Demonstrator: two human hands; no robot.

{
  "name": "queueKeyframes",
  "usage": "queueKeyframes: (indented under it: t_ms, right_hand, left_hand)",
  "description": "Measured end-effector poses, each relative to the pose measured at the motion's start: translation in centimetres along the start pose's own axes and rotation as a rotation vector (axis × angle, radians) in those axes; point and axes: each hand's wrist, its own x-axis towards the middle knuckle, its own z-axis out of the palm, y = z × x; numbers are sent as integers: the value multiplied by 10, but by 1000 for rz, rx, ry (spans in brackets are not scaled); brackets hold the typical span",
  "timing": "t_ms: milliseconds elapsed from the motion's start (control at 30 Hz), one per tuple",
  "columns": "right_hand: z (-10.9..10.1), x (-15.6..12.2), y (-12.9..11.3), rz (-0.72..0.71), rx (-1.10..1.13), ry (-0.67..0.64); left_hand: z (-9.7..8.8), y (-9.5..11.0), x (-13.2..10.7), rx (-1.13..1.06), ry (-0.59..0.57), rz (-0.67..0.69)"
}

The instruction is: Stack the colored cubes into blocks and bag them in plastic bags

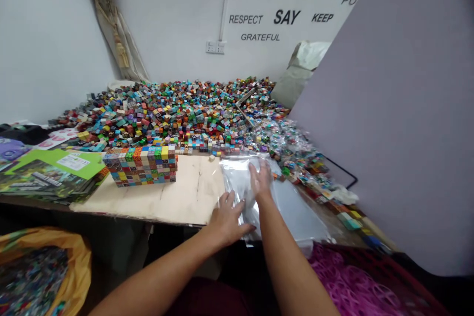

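Observation:
Clear plastic bags (240,170) lie in a flat stack near the front edge of the table. My right hand (261,177) rests on top of them, its fingers stretched out over the shiny film. Lower and to the left, my left hand (230,219) touches the near left side of the bags with its fingers spread. More clear film (296,212) spreads to the right of my right forearm. To the left, a block of stacked small coloured cubes (142,167) stands upright on a pale board (188,190), apart from both hands.
A wide heap of loose coloured cubes (177,113) covers the back of the table. Wrapped cubes (281,138) lie at right, beside a grey panel (392,108). Printed green cards (48,173) are at left. Below are a yellow sack (79,266) and pink bands (351,281).

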Motion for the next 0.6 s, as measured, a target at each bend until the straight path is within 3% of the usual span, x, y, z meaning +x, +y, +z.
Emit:
queueKeyframes:
  t_ms: [200, 267, 333, 367, 500, 600]
  right_hand:
    - [17, 8, -6, 62, -79, 86]
    - [21, 1, -18, 30, -99, 83]
    - [17, -8, -37, -77, -168, 58]
    - [13, -11, -48, -161, -221, 34]
    - [-2, -11, -93, -495, -307, -146]
    - [-3, -2, -108, -530, -142, -361]
  left_hand:
    - [10, 6, -6, 146, 58, 80]
    - [0, 8, -14, 114, -7, 178]
    - [-20, 14, -26, 15, -103, 302]
    - [-34, 19, -32, -44, -91, 333]
    - [-92, 50, -42, 30, 387, 445]
    - [-117, 71, -34, 165, 544, 578]
